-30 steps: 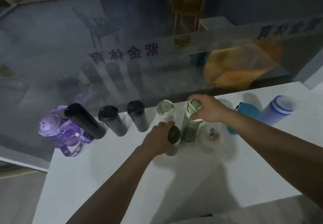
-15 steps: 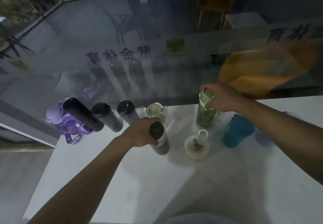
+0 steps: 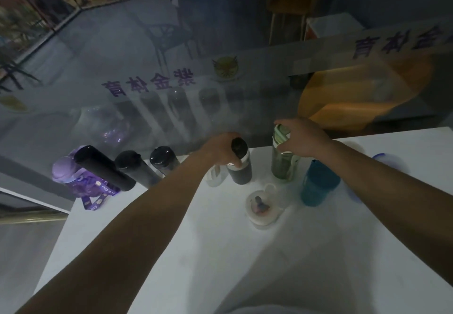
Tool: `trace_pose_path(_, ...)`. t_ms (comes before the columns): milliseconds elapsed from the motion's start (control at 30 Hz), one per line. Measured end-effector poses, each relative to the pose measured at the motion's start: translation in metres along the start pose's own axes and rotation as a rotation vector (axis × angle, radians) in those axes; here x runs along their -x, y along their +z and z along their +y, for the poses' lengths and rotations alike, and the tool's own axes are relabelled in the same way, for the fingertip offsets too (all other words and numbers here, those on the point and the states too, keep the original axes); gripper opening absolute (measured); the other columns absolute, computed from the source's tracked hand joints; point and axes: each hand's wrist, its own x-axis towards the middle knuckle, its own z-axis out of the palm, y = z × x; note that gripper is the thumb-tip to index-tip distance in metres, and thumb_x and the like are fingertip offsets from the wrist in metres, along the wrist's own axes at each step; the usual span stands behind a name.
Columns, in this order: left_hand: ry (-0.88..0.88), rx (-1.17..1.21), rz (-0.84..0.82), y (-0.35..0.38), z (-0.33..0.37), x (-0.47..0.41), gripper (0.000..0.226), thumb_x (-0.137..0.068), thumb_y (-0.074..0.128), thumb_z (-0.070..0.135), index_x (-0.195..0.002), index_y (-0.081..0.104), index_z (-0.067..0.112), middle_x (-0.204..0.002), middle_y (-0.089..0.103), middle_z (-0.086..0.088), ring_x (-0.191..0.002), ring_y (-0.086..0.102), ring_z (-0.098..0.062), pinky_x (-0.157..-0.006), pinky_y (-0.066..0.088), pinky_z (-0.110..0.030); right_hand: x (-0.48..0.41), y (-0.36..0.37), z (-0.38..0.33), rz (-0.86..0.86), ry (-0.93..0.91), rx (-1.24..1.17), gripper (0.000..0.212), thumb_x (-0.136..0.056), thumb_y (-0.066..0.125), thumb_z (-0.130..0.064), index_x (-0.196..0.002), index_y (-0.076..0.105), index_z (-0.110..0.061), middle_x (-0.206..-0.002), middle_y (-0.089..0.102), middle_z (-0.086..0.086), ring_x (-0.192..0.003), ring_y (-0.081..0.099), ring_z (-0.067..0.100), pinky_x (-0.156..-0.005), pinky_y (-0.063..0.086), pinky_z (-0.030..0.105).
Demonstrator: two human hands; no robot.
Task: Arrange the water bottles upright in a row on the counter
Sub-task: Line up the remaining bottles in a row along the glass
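A single head-worn wide-angle camera looks forward and steeply down over the white desk (image 3: 220,252), close enough that both forearms fill the foreground. It faces a glass wall (image 3: 171,56) just behind the desk's far edge.

The desk (image 3: 220,252) is a smooth, matt white surface, and behind it stands a glossy glass pane (image 3: 171,68) full of reflections. The three black bottles (image 3: 137,169) look smooth with a dull sheen, while the purple bottle (image 3: 81,181) and green bottle (image 3: 283,166) are see-through plastic. The teal bottle (image 3: 316,183) looks like translucent plastic with a satin finish.
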Motion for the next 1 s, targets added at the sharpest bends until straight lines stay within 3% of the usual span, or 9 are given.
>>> trace_pose_path(267, -0.023, -0.046, -0.024, 0.022, 0.003, -0.023, 0.066, -0.066, 0.084, 0.022, -0.125, 0.055, 0.027, -0.111, 0.059, 0.001, -0.094, 0.049, -0.018, -0.078, 0.042, -0.029, 0.001, 0.003, 0.004, 0.000, -0.003, 0.036, 0.076, -0.077, 0.078, -0.030, -0.144, 0.043, -0.023, -0.137, 0.055, 0.009, -0.119, 0.053, 0.032, -0.093, 0.045, 0.037)
trace_pose_path(467, -0.036, -0.015, -0.010, 0.027, 0.003, -0.029, 0.068, -0.065, 0.085, 0.022, -0.126, 0.054, 0.028, -0.111, 0.059, 0.002, -0.095, 0.051, -0.019, -0.077, 0.043, -0.029, -0.001, 0.003, 0.008, -0.004, -0.015, 0.021, 0.078, -0.077, 0.077, -0.030, -0.145, 0.040, -0.026, -0.141, 0.049, 0.011, -0.121, 0.051, 0.034, -0.098, 0.047, 0.043)
trace_pose_path(667, -0.045, 0.038, 0.024, 0.030, 0.000, -0.033, 0.067, -0.067, 0.085, 0.021, -0.125, 0.054, 0.027, -0.120, 0.060, -0.002, -0.108, 0.055, -0.024, -0.083, 0.044, -0.028, -0.004, 0.000, 0.010, 0.026, -0.006, -0.011, 0.074, -0.074, 0.080, -0.025, -0.140, 0.047, -0.026, -0.133, 0.054, 0.011, -0.116, 0.054, 0.034, -0.093, 0.049, 0.042)
trace_pose_path(833, -0.041, 0.068, 0.022, 0.031, 0.001, -0.034, 0.067, -0.064, 0.085, 0.021, -0.123, 0.055, 0.027, -0.118, 0.062, -0.005, -0.108, 0.058, -0.028, -0.087, 0.052, -0.035, -0.004, 0.002, 0.009, 0.037, 0.011, -0.006, 0.074, -0.075, 0.079, -0.024, -0.141, 0.046, -0.025, -0.132, 0.054, 0.011, -0.116, 0.053, 0.033, -0.091, 0.048, 0.039)
trace_pose_path(1000, -0.026, 0.101, 0.023, 0.036, -0.004, -0.035, 0.070, -0.069, 0.082, 0.020, -0.131, 0.049, 0.026, -0.127, 0.056, -0.008, -0.114, 0.055, -0.030, -0.085, 0.045, -0.031, -0.008, 0.003, 0.006, 0.031, 0.028, 0.010, 0.075, -0.075, 0.079, -0.024, -0.142, 0.045, -0.025, -0.131, 0.053, 0.012, -0.116, 0.053, 0.034, -0.095, 0.048, 0.043)
